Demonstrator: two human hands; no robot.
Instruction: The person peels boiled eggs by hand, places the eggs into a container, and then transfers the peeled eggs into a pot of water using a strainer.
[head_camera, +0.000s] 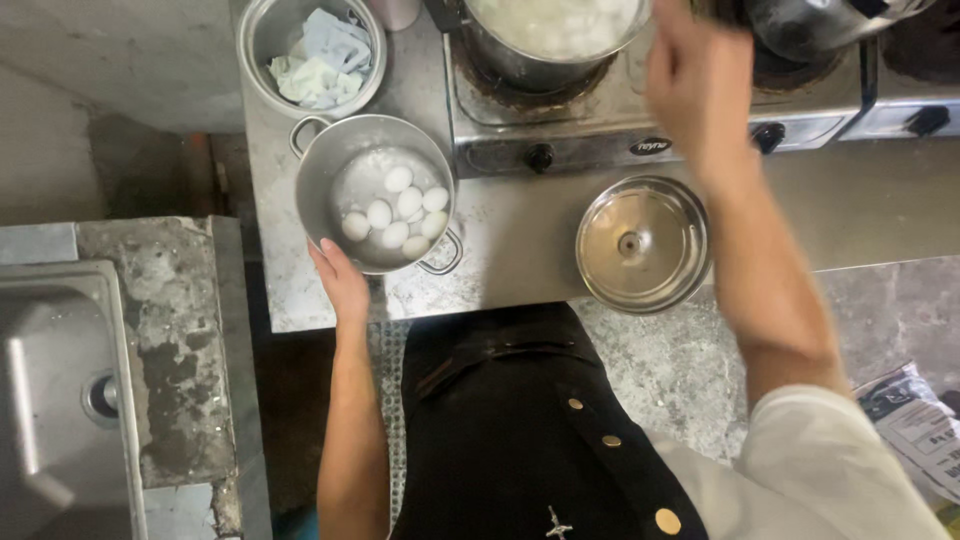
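So my left hand (343, 282) is flat against the near wall of the two-handled steel pot (322, 190), fingers together and pressed on the rim side, not wrapped around anything. Everything below is placed relative to that pot. Inside it sit seven or so white eggs (396, 212) in a bit of water, bunched toward the side nearest the stove. The pot sits pretty close to the near edge of the steel counter (510, 250), and one of its loop handles pokes out toward that edge just right of my hand, so there's not much slack on my side.

Behind the pot, almost touching, is a round steel container (258, 60) with crumpled white paper (322, 58) in it. To the right is the gas stove (560, 140) with a big pot of pale liquid (555, 30) on the burner. My right hand (695, 85) is up over the stove, well apart from the egg pot; it's motion-blurred, so I honestly can't tell how the fingers are set.

Further right of the egg pot, an upturned steel lid (643, 242) hangs slightly over the counter's near edge. Between pot and lid is a bare stretch of counter. Left of the pot, past a dark gap, there's a steel sink (50, 380).
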